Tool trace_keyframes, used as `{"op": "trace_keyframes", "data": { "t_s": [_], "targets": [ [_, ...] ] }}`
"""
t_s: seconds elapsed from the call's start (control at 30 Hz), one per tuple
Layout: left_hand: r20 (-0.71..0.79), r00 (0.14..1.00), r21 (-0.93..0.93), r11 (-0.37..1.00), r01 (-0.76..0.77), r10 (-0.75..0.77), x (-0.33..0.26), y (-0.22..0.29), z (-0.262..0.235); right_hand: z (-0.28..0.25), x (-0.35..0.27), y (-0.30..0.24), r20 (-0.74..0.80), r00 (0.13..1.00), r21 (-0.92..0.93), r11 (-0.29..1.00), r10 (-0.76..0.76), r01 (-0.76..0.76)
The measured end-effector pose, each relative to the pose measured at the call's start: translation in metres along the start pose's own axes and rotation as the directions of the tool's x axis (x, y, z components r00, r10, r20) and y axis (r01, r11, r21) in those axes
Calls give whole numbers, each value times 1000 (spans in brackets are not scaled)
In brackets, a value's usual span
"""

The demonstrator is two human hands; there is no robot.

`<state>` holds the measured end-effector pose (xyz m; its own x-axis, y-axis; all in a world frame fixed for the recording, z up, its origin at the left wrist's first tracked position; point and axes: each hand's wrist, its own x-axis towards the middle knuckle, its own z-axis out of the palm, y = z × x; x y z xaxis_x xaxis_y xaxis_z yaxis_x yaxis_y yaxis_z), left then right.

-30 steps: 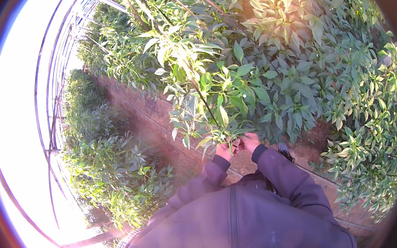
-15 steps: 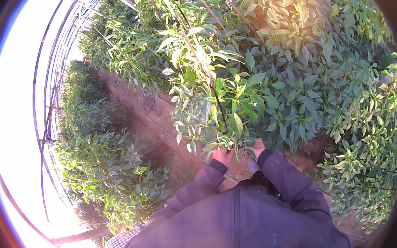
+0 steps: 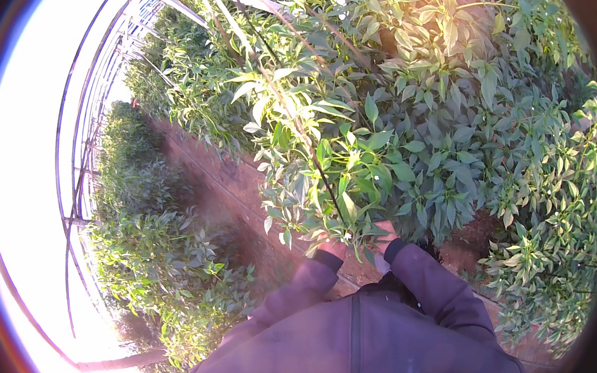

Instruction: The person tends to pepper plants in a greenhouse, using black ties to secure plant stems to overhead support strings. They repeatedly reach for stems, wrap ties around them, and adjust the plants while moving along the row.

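A bushy green plant (image 3: 372,172), with pointed leaves like a pepper plant's and a few small white flowers, rises in front of me. At its lower near side my left hand (image 3: 332,247) reaches in among the leaves. Its fingers are covered by foliage. My right hand (image 3: 384,233) is a short way to the right, at the same height, also partly behind leaves. What either hand touches inside the plant is hidden. A dark thin support cord (image 3: 326,178) runs up slantwise through the stems.
To the left, a brown soil path (image 3: 221,184) with a thin line along it separates my row from another leafy row (image 3: 150,255). More plants (image 3: 550,220) stand close on the right. Beyond the left row are curved metal greenhouse ribs (image 3: 74,164) against bright light.
The view has shifted slightly, and both hands sit a little lower in it. They stay at the plant's lower foliage, with the leaves around them slightly moved.
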<state>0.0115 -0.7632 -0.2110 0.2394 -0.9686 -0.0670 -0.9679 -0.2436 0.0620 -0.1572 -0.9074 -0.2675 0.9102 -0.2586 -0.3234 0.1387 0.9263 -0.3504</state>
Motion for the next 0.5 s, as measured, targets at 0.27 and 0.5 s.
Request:
{"op": "trace_keyframes", "data": {
  "t_s": [0.27, 0.5],
  "targets": [
    [242, 924, -490, 785, 379, -296, -38, 22, -52, -19, 33, 6, 85, 983, 362, 914, 163, -182],
    [339, 837, -653, 534, 538, -429, -35, 56, -73, -49, 41, -4, 326, 905, -802, 427, -272, 418]
  ]
}}
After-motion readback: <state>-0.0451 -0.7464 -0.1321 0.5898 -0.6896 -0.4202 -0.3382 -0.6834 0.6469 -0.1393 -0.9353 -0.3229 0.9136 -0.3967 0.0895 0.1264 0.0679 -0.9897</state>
